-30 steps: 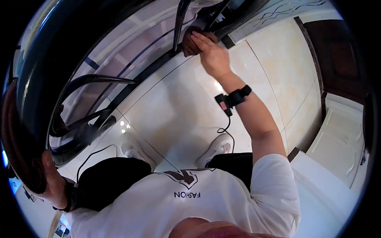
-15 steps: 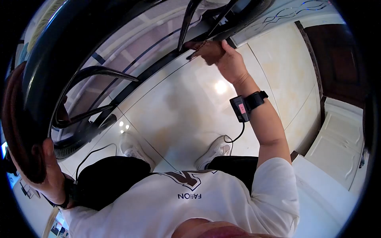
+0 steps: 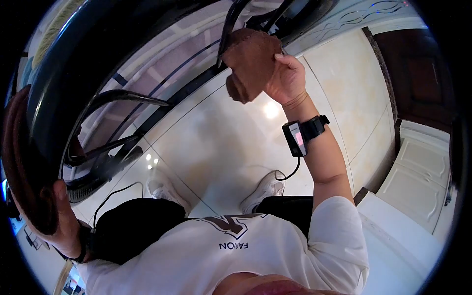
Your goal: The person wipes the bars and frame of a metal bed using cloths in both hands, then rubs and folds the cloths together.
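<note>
My right hand [image 3: 289, 81] holds a piece of brown cloth [image 3: 253, 61] by its edge, with the thumb on top. The cloth hangs spread out, in front of the black bars and above the tiled floor. At the far left, my left hand [image 3: 61, 223] grips a folded dark brown cloth [image 3: 24, 162] beside a thick, glossy black rail [image 3: 54, 98]. Its thumb shows; the other fingers are mostly hidden behind the cloth. Both wrists carry black straps, and a small boxy device [image 3: 295, 138] with a cable sits on the right one.
Curved black bars with pointed ends [image 3: 130, 96] reach out below the rail. Pale glossy tiles [image 3: 216, 147] cover the floor, where my white shoes [image 3: 263, 189] stand. To the right are a white cabinet [image 3: 415, 182] and a dark brown door [image 3: 418, 73].
My right hand has drawn the brown cloth away from the bars, and the cloth now shows spread out instead of bunched. The left hand has shifted only slightly.
</note>
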`<state>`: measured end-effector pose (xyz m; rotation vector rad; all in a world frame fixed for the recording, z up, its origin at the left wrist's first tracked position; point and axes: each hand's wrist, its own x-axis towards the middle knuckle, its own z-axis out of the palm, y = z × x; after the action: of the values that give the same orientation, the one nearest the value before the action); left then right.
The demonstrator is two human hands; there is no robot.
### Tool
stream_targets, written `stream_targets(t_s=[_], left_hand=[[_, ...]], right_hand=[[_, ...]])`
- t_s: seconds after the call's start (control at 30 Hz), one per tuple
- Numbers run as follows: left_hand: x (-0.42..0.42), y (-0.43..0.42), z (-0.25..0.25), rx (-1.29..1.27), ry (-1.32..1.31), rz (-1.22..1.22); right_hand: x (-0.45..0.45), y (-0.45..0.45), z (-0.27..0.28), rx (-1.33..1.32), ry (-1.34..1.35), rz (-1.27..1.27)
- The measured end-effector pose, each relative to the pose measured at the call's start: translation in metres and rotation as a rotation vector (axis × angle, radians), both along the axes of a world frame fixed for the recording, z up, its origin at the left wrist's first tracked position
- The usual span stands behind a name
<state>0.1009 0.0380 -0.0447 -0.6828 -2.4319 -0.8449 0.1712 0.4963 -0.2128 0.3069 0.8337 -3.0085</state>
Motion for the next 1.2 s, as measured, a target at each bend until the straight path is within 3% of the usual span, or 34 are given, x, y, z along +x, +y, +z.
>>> stream_targets(t_s=[0.13, 0.23, 0.37, 0.4, 0.5, 0.53, 0.6, 0.63, 0.77, 0.83, 1.03, 1.07, 1.13, 1.2], left_hand=[[0.000, 0.000, 0.000, 0.038, 0.005, 0.016], [0.003, 0.003, 0.008, -0.011, -0.004, -0.001], [-0.002, 0.006, 0.020, -0.181, -0.068, -0.072], [-0.003, 0.004, 0.020, -0.218, -0.080, -0.081], [-0.003, -0.001, 0.018, -0.215, -0.138, -0.085], [-0.003, -0.002, 0.017, -0.202, -0.154, -0.082], [-0.005, -0.002, 0.018, -0.216, -0.170, -0.110], [-0.006, -0.002, 0.019, -0.221, -0.174, -0.125], [-0.009, 0.004, 0.025, -0.272, -0.145, -0.145], [-0.007, 0.005, 0.026, -0.317, -0.121, -0.141], [-0.013, 0.000, 0.022, -0.326, -0.036, -0.165], [-0.014, 0.002, 0.023, -0.369, -0.023, -0.189], [-0.014, 0.003, 0.023, -0.401, -0.011, -0.211], [-0.013, 0.002, 0.022, -0.434, 0.018, -0.175]], right_hand=[[-0.011, -0.022, 0.024, 0.099, 0.186, 0.032], [-0.019, -0.053, 0.055, 0.815, 0.237, -0.163], [-0.036, -0.079, 0.104, 0.868, 0.175, -0.420], [-0.042, -0.080, 0.101, 0.870, 0.182, -0.426], [-0.066, -0.086, 0.076, 1.160, 0.369, -0.839], [-0.065, -0.088, 0.071, 1.160, 0.367, -0.838], [-0.058, -0.090, 0.063, 1.499, 0.298, -0.829], [-0.055, -0.089, 0.056, 1.542, 0.305, -0.785], [-0.047, -0.081, -0.007, 1.606, 0.212, -0.590], [-0.042, -0.075, -0.052, 1.722, 0.026, -0.328], [-0.031, -0.054, -0.065, 1.677, 0.059, -0.287], [-0.029, -0.048, -0.059, 1.690, 0.066, -0.303], [-0.020, -0.046, -0.021, 1.545, 0.154, -0.886], [-0.027, -0.033, 0.014, 1.365, 0.142, -0.983]])
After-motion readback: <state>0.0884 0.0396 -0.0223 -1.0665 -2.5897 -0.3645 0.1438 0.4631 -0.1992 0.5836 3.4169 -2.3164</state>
